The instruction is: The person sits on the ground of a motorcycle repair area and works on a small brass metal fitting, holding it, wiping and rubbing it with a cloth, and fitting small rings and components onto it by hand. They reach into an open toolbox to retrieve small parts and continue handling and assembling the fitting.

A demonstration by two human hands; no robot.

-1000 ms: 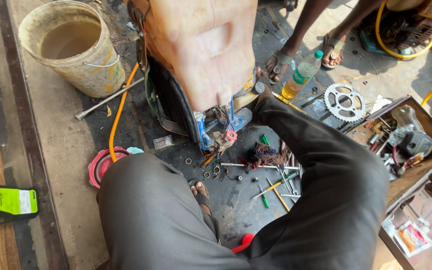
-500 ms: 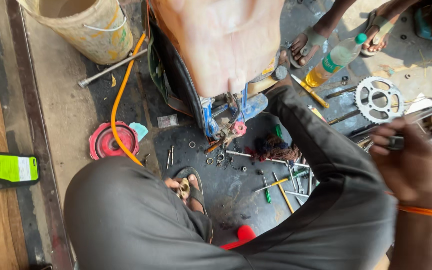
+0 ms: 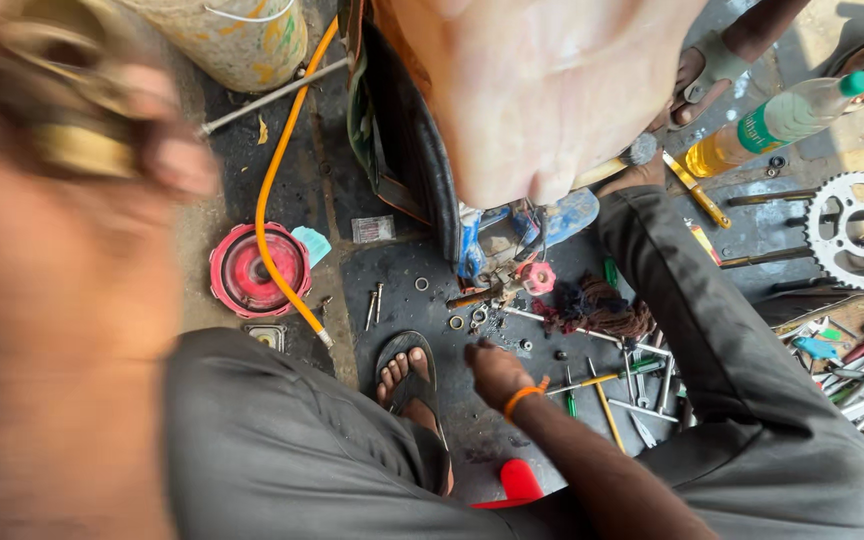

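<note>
The right hand (image 3: 494, 372) reaches down among small washers (image 3: 457, 322) — grip unclear. The left hand (image 3: 62, 250) looms blurred, fingers around something brass-coloured — unidentifiable.

Scattered screws (image 3: 376, 303) and tools (image 3: 607, 410) crowding the floor (image 3: 402, 265)

Bright daylight, upper right sunlit; left hand (image 3: 62, 300) looms blurred (far too close).

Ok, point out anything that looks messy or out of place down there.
Loose screws, washers and screwdrivers lie scattered over the dark greasy mat around the right hand. The orange hose snakes across the red lid. The blurred left hand holds something unclear.
</note>
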